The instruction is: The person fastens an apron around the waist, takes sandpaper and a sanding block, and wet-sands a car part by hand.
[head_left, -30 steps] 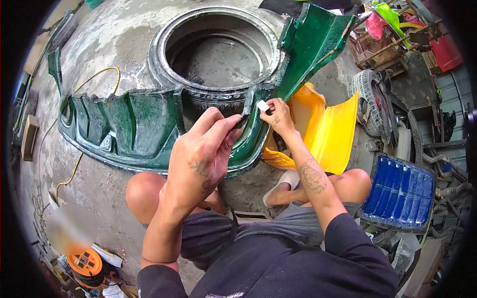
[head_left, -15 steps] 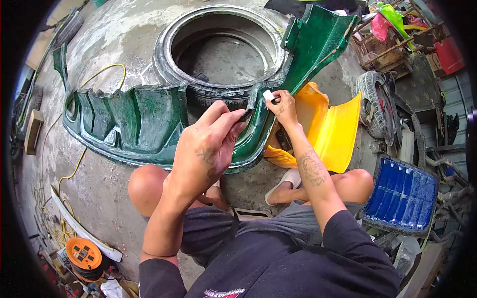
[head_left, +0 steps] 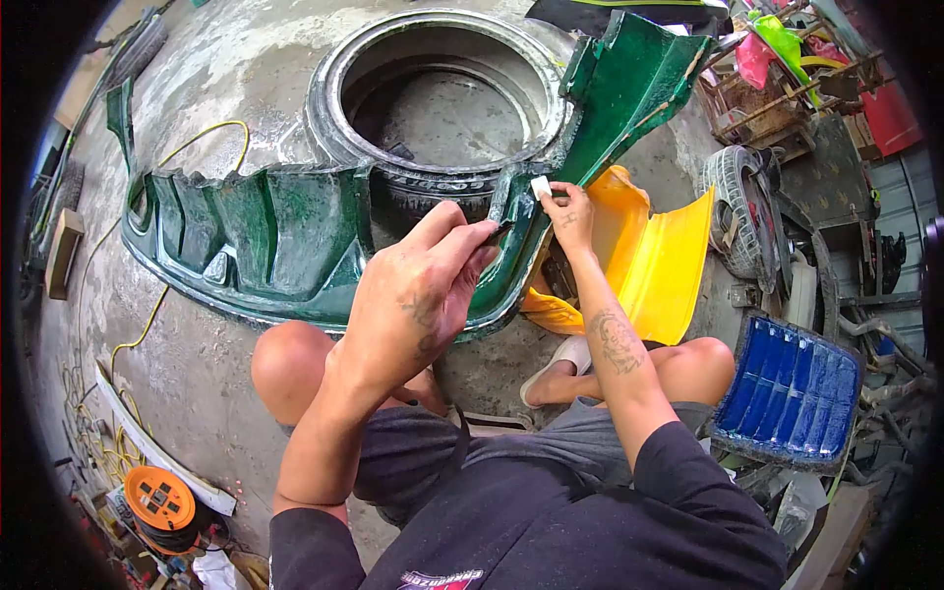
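Note:
A green moulded car body panel (head_left: 270,226), glossy and ribbed on its inner side, lies in front of me, with its right part against a tyre. My left hand (head_left: 418,290) is raised over the panel's curved right section, fingers closed in a pinch on a small black piece (head_left: 501,233); its exact kind is unclear. Further right, my right hand (head_left: 569,218) pinches a small white piece (head_left: 541,187) close to the panel's upright edge. Whether the white piece touches the panel cannot be made out.
The tyre (head_left: 329,108) lies flat on the concrete floor behind the panel. A yellow panel (head_left: 678,261) is beside my right forearm, and a blue slatted panel (head_left: 787,388) rests right of my knee. An orange cable reel (head_left: 160,497) stands lower left; another tyre (head_left: 730,206) is at right.
My right hand has shifted slightly right with the white piece. My left hand has tilted a little, and the black piece shows further right and lower. Both hands keep their pinch.

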The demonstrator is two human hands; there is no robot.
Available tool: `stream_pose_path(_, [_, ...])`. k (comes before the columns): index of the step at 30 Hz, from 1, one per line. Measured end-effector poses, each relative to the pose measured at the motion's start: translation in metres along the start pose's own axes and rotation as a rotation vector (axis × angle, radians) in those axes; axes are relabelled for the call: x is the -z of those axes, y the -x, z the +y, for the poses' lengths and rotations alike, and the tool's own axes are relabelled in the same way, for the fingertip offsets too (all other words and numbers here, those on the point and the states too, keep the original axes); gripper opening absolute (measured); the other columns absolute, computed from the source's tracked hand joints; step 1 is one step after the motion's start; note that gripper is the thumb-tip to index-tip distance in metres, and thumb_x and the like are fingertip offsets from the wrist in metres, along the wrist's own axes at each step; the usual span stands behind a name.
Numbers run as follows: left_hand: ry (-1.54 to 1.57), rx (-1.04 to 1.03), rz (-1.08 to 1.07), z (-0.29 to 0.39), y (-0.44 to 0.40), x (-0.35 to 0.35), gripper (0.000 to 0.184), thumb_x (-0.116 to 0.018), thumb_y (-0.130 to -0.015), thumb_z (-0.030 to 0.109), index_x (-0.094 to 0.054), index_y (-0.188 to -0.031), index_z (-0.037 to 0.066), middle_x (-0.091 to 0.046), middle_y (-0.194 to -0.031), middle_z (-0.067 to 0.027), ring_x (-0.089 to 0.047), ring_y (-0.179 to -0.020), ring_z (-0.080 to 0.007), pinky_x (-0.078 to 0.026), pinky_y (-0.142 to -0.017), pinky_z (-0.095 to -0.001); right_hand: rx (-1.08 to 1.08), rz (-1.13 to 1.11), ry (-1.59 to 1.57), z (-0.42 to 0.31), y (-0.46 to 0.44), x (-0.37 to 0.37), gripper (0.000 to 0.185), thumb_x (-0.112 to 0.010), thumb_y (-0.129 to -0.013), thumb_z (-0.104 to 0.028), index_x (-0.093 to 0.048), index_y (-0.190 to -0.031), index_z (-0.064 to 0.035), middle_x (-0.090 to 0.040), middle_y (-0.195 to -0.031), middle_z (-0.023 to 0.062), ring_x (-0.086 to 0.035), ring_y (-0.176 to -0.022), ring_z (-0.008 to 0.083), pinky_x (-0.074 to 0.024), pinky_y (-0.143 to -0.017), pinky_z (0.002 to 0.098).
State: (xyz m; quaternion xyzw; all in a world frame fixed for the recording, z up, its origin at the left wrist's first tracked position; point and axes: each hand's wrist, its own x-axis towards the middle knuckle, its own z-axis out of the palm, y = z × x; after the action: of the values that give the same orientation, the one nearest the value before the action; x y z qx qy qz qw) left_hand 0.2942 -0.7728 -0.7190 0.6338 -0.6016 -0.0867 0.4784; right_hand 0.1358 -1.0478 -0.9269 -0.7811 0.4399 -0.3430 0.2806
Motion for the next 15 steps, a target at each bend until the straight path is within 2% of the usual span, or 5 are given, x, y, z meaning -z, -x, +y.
stream_pose_path(2, [0.002, 0.009, 0.001, 0.001, 0.000, 0.000, 0.022, -0.066, -0.084, -0.001, -0.064, -0.106, -0.003, -0.054, -0.082, -0.0130, -0.058, -0.067, -0.0294, -0.047, -0.061, -0.0346, -0.004, 0.035, -0.010, -0.010, 0.002, 0.000, 0.026, -0.078, -0.077, -0.019, -0.068, -0.092, -0.0003, -0.064, -0.090, 0.0128, -0.067, -0.070, 0.0223, -0.0529, -0.067, 0.0326])
stream_pose_path(4, [-0.024, -0.002, -0.024, 0.001, 0.000, 0.002, 0.019, -0.064, -0.087, 0.005, -0.062, -0.105, 0.002, -0.055, -0.087, -0.0126, -0.061, -0.069, -0.0341, -0.048, -0.058, -0.0426, 0.179, 0.028, 0.097, -0.013, 0.001, -0.001, 0.027, -0.078, -0.076, -0.019, -0.068, -0.092, 0.0002, -0.064, -0.090, 0.0137, -0.065, -0.076, 0.0253, -0.0521, -0.071, 0.0356])
stream_pose_path(10, [-0.015, -0.002, -0.020, -0.001, 0.001, 0.000, 0.019, -0.064, -0.087, 0.006, -0.062, -0.105, 0.002, -0.055, -0.088, -0.0123, -0.061, -0.068, -0.0340, -0.048, -0.058, -0.0426, 0.366, 0.045, 0.224, -0.008, -0.007, -0.001, 0.027, -0.076, -0.075, -0.017, -0.069, -0.094, 0.0013, -0.063, -0.092, 0.0163, -0.061, -0.088, 0.0334, -0.0496, -0.080, 0.0408])
stream_pose_path(14, [-0.018, 0.007, -0.026, -0.001, 0.001, 0.000, 0.019, -0.064, -0.087, 0.006, -0.062, -0.105, 0.002, -0.055, -0.088, -0.0121, -0.061, -0.068, -0.0341, -0.048, -0.058, -0.0426, 0.395, 0.073, 0.256, -0.007, -0.007, -0.004, 0.028, -0.075, -0.076, -0.018, -0.069, -0.096, 0.0007, -0.061, -0.093, 0.0144, -0.059, -0.091, 0.0324, -0.0493, -0.081, 0.0404])
stream_pose_path(15, [-0.022, -0.001, -0.023, -0.001, 0.001, 0.000, 0.019, -0.064, -0.087, 0.006, -0.062, -0.105, 0.002, -0.055, -0.088, -0.0120, -0.061, -0.068, -0.0341, -0.048, -0.058, -0.0427, 0.509, 0.011, 0.289, -0.007, -0.005, -0.003, 0.029, -0.074, -0.077, -0.021, -0.069, -0.098, -0.0020, -0.060, -0.094, 0.0113, -0.058, -0.093, 0.0309, -0.0494, -0.081, 0.0405])
